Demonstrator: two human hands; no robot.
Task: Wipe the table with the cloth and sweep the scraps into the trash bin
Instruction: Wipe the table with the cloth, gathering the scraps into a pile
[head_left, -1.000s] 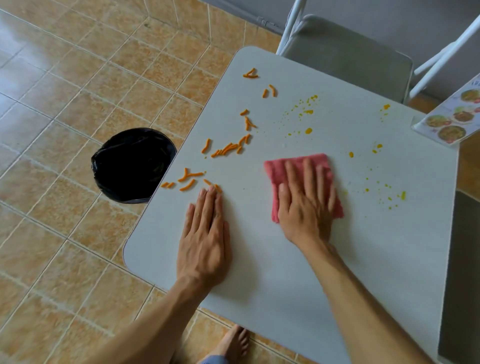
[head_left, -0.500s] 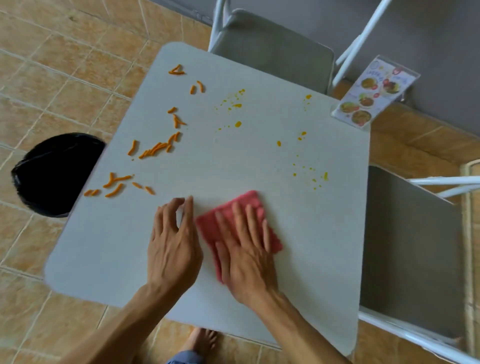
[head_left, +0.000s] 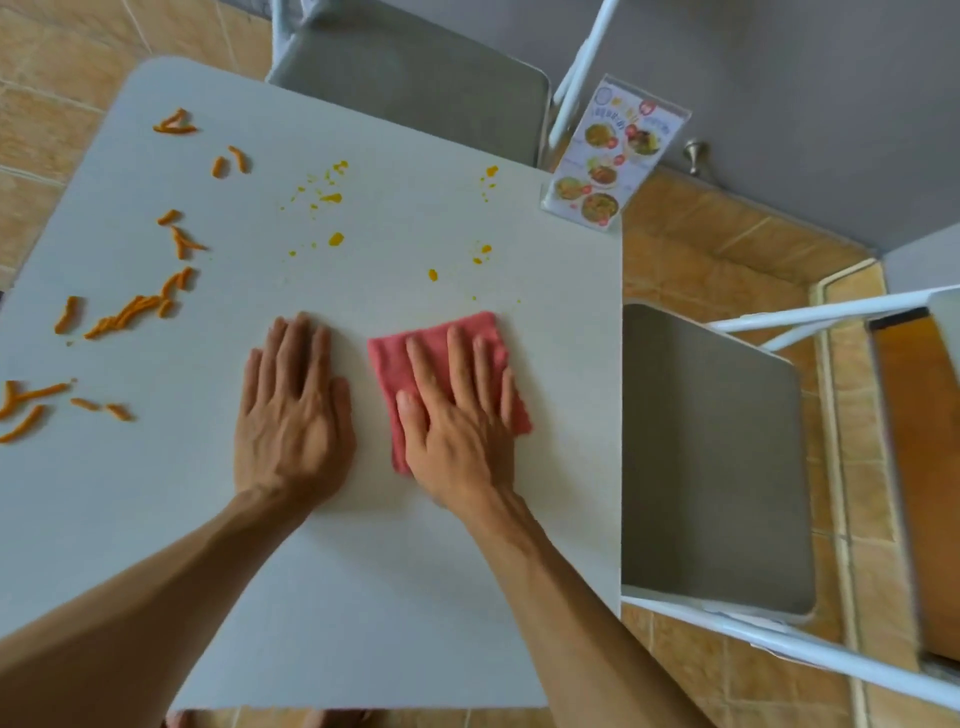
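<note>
On the pale desk (head_left: 363, 597), you are pressing the pink cloth (head_left: 441, 338) flat under your right hand (head_left: 457, 415), fingers spread, orange scraps (head_left: 124, 312) lying leftward beyond your flat, empty left hand (head_left: 293, 415).

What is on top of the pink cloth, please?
The right hand lies flat on the pink cloth, covering its middle. Whatever is under the cloth on the table cannot be seen.
</note>
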